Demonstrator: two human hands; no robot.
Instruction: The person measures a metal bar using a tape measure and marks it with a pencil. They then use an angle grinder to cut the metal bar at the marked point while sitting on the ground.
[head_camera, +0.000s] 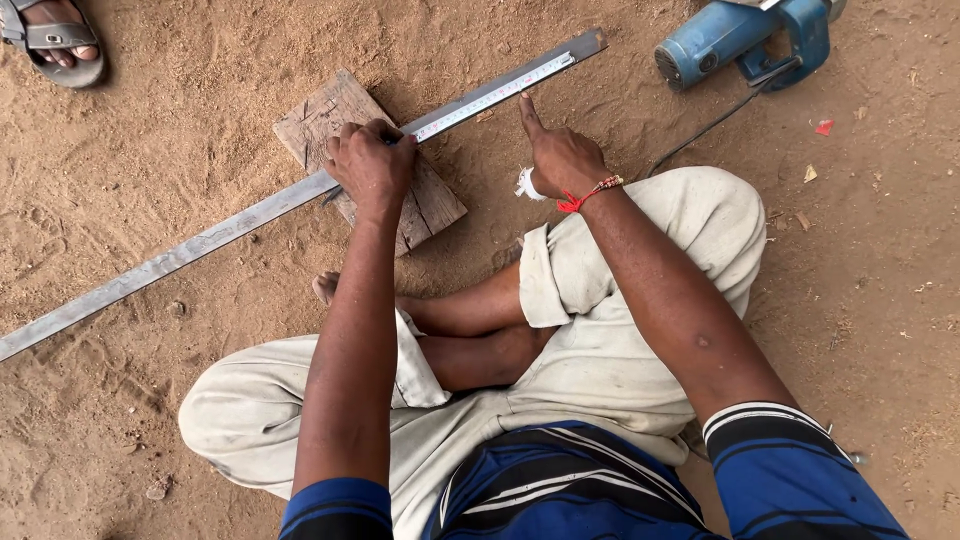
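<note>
Left hand (370, 165) is clamped down in a fist on the long metal bar (200, 240), fingers curled over it right where the bar crosses the wooden block (345, 120); whether a small tool sits inside that fist, I can't tell. Right hand (558, 155) grips nothing: one index finger stretched out, tip pressing at the edge of the tape measure (495, 95), the other fingers folded in.

Count it up: one metal bar, running diagonally from the lower left edge of the view up to the upper right. One tape, its blade lying flat along the bar's upper stretch. One weathered wooden block under the bar, resting on the sandy ground (150, 130). One blue power tool (745, 35) at the top right, its single dark cord (710, 125) trailing down towards the person's knee.

The person sits cross-legged, two bare forearms out front, one red thread (590, 193) at the right wrist. One sandalled foot (55, 40) of someone else sits in the top left corner, well apart from the work.
</note>
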